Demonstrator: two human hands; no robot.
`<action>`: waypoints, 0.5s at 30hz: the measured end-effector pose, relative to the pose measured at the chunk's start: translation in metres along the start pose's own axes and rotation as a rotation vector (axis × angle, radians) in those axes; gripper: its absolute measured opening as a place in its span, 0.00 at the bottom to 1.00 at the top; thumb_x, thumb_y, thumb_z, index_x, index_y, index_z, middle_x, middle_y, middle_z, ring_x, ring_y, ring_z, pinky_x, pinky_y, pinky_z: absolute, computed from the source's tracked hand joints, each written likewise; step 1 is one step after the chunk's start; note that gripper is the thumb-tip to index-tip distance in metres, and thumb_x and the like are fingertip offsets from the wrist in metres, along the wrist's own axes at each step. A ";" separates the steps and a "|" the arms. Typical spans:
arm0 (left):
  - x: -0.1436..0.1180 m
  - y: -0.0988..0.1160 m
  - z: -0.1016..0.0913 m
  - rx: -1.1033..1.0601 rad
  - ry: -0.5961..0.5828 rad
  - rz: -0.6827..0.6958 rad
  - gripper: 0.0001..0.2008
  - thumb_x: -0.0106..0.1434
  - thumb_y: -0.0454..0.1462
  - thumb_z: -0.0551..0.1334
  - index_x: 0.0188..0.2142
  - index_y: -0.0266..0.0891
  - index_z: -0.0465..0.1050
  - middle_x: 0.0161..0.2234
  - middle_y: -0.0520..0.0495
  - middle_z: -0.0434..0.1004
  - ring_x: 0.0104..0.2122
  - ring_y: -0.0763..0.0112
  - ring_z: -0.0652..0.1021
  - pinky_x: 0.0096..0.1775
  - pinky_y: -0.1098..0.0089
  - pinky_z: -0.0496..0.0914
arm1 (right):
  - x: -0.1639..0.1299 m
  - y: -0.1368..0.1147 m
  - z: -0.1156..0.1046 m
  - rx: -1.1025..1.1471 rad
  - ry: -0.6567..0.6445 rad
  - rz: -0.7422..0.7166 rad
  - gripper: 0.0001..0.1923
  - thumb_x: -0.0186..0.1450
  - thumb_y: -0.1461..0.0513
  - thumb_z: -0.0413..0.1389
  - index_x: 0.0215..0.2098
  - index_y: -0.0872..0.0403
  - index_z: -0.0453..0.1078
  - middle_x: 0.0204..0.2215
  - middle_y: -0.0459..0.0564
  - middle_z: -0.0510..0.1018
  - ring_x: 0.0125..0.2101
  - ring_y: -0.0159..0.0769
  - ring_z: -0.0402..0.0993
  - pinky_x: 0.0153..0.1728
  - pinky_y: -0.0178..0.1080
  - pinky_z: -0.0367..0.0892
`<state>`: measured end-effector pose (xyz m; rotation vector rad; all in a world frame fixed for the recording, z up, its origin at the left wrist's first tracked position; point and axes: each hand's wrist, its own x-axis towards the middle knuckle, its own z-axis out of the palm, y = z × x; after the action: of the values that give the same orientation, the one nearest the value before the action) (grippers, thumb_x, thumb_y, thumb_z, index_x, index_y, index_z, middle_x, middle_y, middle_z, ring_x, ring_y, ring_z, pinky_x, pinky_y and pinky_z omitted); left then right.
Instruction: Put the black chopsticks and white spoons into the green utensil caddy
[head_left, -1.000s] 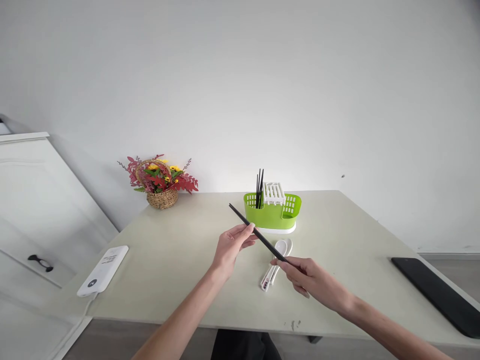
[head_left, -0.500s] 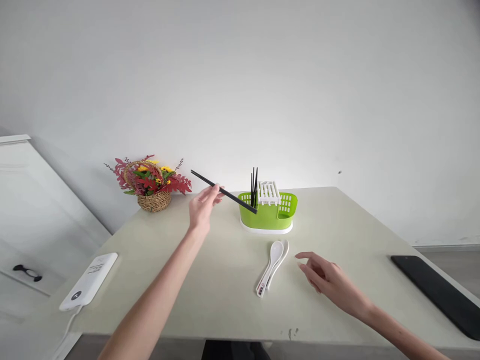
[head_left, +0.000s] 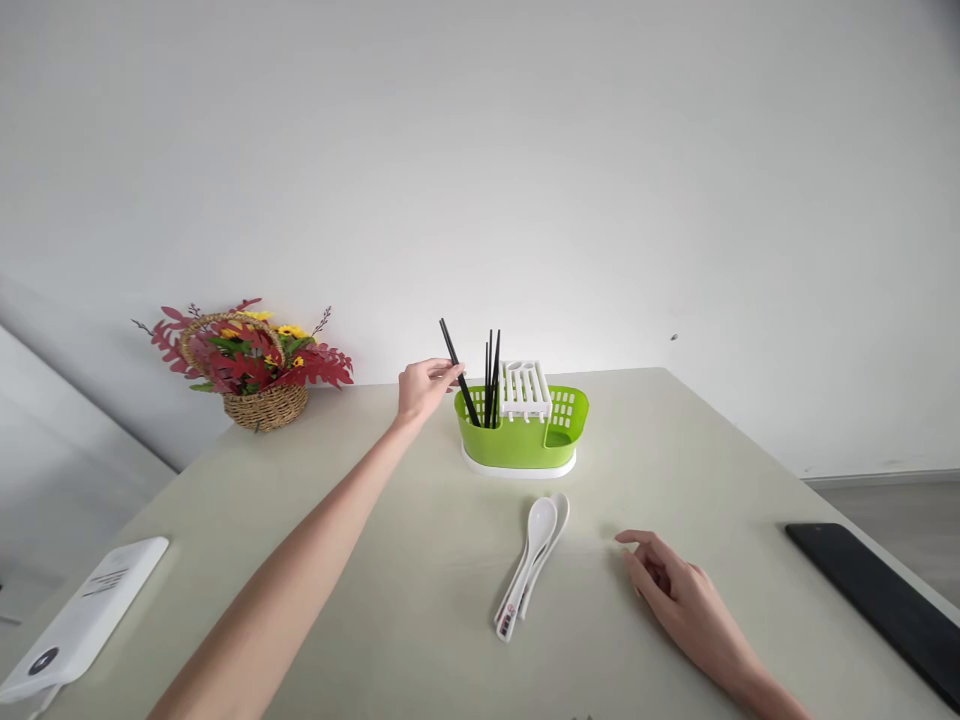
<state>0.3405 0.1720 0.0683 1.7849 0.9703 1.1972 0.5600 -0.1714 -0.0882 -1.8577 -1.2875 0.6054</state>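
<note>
My left hand [head_left: 425, 388] pinches a pair of black chopsticks [head_left: 450, 343] by the middle. Their lower ends are inside the left compartment of a green utensil basket [head_left: 517, 452], and they lean to the left. More black chopsticks [head_left: 492, 375] stand upright beside them in that compartment. A white slotted rack [head_left: 526, 388] sits across the basket's middle. In front of the basket lie two white spoons [head_left: 538, 530], one partly over the other. My right hand [head_left: 679, 595] rests on the table right of the spoons, holding nothing, its fingers loosely bent and apart.
A wicker basket of red and yellow flowers [head_left: 266, 408] stands at the back left. A white power bank [head_left: 90, 610] with a cable lies at the left edge, and a flat black object [head_left: 870, 600] at the right edge. A wall [head_left: 480, 180] rises behind the table [head_left: 390, 620].
My left hand has turned the chopsticks from a slanting, near-level pose to a steep one and lowered their ends into the basket. My right hand stays beside the spoons. The view has shifted slightly.
</note>
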 end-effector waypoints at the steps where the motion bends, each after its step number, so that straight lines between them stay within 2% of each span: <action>1: 0.002 -0.004 0.003 0.026 -0.019 -0.007 0.24 0.50 0.53 0.77 0.35 0.36 0.83 0.35 0.40 0.87 0.31 0.60 0.85 0.36 0.62 0.80 | 0.000 0.000 0.000 0.001 0.000 0.005 0.23 0.72 0.42 0.47 0.51 0.47 0.69 0.24 0.42 0.68 0.25 0.36 0.65 0.30 0.36 0.65; 4: 0.005 -0.012 0.011 0.136 -0.073 0.019 0.20 0.50 0.52 0.77 0.33 0.40 0.84 0.36 0.42 0.87 0.36 0.56 0.85 0.43 0.60 0.79 | 0.001 0.000 0.000 0.002 0.000 0.019 0.23 0.72 0.42 0.47 0.51 0.48 0.69 0.24 0.41 0.66 0.25 0.36 0.64 0.30 0.36 0.64; 7: 0.005 -0.015 0.016 0.274 -0.108 0.093 0.17 0.55 0.53 0.74 0.33 0.43 0.85 0.39 0.44 0.87 0.42 0.54 0.84 0.49 0.57 0.76 | 0.002 -0.001 0.000 0.005 -0.007 0.031 0.23 0.72 0.42 0.47 0.51 0.48 0.68 0.24 0.41 0.65 0.25 0.36 0.63 0.30 0.36 0.63; 11: 0.001 -0.020 0.015 0.412 -0.086 0.168 0.17 0.63 0.53 0.67 0.36 0.44 0.86 0.45 0.44 0.86 0.50 0.51 0.81 0.55 0.56 0.71 | 0.002 -0.003 0.000 0.000 -0.006 0.045 0.22 0.72 0.42 0.47 0.48 0.47 0.69 0.24 0.41 0.65 0.25 0.36 0.62 0.30 0.37 0.63; 13: -0.003 -0.030 0.009 0.409 -0.052 0.127 0.20 0.67 0.53 0.63 0.42 0.43 0.85 0.49 0.42 0.85 0.51 0.52 0.80 0.55 0.57 0.71 | 0.001 -0.003 0.001 -0.015 -0.006 0.042 0.21 0.72 0.42 0.47 0.47 0.47 0.70 0.24 0.42 0.65 0.25 0.36 0.62 0.30 0.37 0.63; 15: -0.010 -0.045 -0.001 0.377 0.007 0.028 0.23 0.69 0.54 0.59 0.47 0.41 0.82 0.52 0.41 0.83 0.49 0.54 0.81 0.52 0.60 0.72 | 0.000 -0.003 0.001 -0.043 -0.013 0.030 0.21 0.73 0.43 0.46 0.46 0.47 0.70 0.24 0.42 0.67 0.26 0.36 0.63 0.31 0.37 0.63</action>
<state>0.3286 0.1822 0.0248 2.0912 1.2426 1.0896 0.5577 -0.1706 -0.0865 -1.9143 -1.2921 0.6107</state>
